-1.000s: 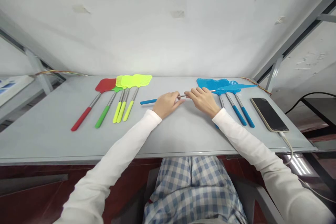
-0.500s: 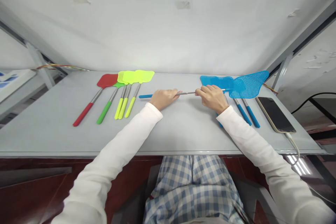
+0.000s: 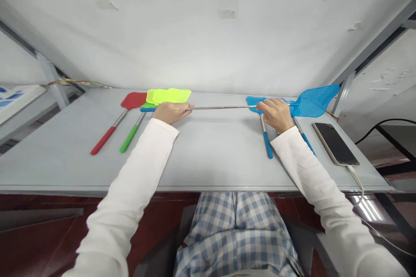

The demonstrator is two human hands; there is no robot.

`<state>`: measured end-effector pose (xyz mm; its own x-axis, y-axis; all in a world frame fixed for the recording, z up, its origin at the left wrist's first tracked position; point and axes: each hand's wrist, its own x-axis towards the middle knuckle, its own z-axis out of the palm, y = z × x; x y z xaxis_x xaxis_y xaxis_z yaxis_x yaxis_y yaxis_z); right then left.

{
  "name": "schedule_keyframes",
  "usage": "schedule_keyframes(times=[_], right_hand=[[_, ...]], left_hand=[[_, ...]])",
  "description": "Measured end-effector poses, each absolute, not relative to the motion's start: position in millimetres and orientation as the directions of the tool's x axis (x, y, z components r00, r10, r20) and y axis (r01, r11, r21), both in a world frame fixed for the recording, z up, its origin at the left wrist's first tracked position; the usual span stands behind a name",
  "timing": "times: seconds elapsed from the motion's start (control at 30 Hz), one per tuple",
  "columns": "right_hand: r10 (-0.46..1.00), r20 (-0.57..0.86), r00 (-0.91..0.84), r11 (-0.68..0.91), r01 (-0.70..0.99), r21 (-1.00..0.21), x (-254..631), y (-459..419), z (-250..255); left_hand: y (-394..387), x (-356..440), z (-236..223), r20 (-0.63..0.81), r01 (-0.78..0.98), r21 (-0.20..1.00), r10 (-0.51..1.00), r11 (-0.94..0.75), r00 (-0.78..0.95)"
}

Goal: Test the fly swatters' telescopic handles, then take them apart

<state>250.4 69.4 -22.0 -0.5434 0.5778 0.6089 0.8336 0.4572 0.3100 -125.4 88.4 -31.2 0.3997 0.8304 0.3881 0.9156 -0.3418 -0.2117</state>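
My left hand (image 3: 170, 112) is closed around the blue handle of a telescopic fly swatter (image 3: 224, 107), whose steel shaft is stretched out across the table. My right hand (image 3: 276, 114) grips that shaft near its blue mesh head (image 3: 312, 101), which is raised at the right. Below my right hand, a blue-handled swatter (image 3: 267, 143) lies on the table. Red (image 3: 103, 140) and green (image 3: 130, 138) swatters lie to the left, near my left hand. Yellow-green swatter heads (image 3: 167, 96) lie just beyond that hand, their handles hidden by my left forearm.
A black smartphone (image 3: 334, 143) with a white cable lies at the right of the grey table (image 3: 211, 156). Another blue handle (image 3: 307, 140) runs under my right sleeve. A white wall stands behind the table, and my checked trousers show below its front edge.
The steel shaft is now much longer. My hands have moved apart, the left going leftward over the yellow swatters' handles. The blue mesh head has shifted slightly right.
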Motion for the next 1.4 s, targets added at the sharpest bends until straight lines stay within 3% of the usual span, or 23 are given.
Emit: schedule_keyframes(times=[0.2, 0.53, 0.7, 0.83, 0.97, 1.27, 1.4], right_hand=[[0.613, 0.574, -0.542, 0.473, 0.834, 0.282, 249.2, 74.7, -26.7], [0.635, 0.623, -0.457, 0.277, 0.888, 0.368, 268.0, 88.4, -34.2], [0.595, 0.602, -0.532, 0.345, 0.846, 0.407, 281.6, 96.4, -29.2], [0.645, 0.485, -0.591, 0.47, 0.807, 0.358, 268.8, 92.5, -34.7], [0.706, 0.423, -0.569, 0.462, 0.821, 0.334, 255.6, 86.6, -42.2], [0.675, 0.564, -0.476, 0.391, 0.879, 0.274, 269.6, 92.5, -32.3], [0.631, 0.608, -0.482, 0.398, 0.874, 0.279, 270.2, 93.1, -34.5]], left_hand=[[87.3, -120.2, -35.1, 0.413, 0.937, -0.189, 0.842, -0.294, 0.348], [84.6, -117.0, -33.6, 0.472, 0.963, -0.091, 0.841, -0.253, 0.266], [85.7, -133.6, -30.5, 0.444, 0.972, -0.062, 0.866, -0.225, 0.229], [85.1, -136.2, -30.7, 0.434, 0.995, -0.037, 0.896, -0.089, 0.096], [83.3, -133.5, -32.5, 0.409, 0.998, -0.05, 0.911, -0.033, 0.051], [85.0, -128.0, -30.9, 0.382, 0.994, -0.044, 0.918, -0.101, 0.11], [85.1, -135.2, -30.9, 0.371, 0.998, -0.039, 0.927, -0.048, 0.059]])
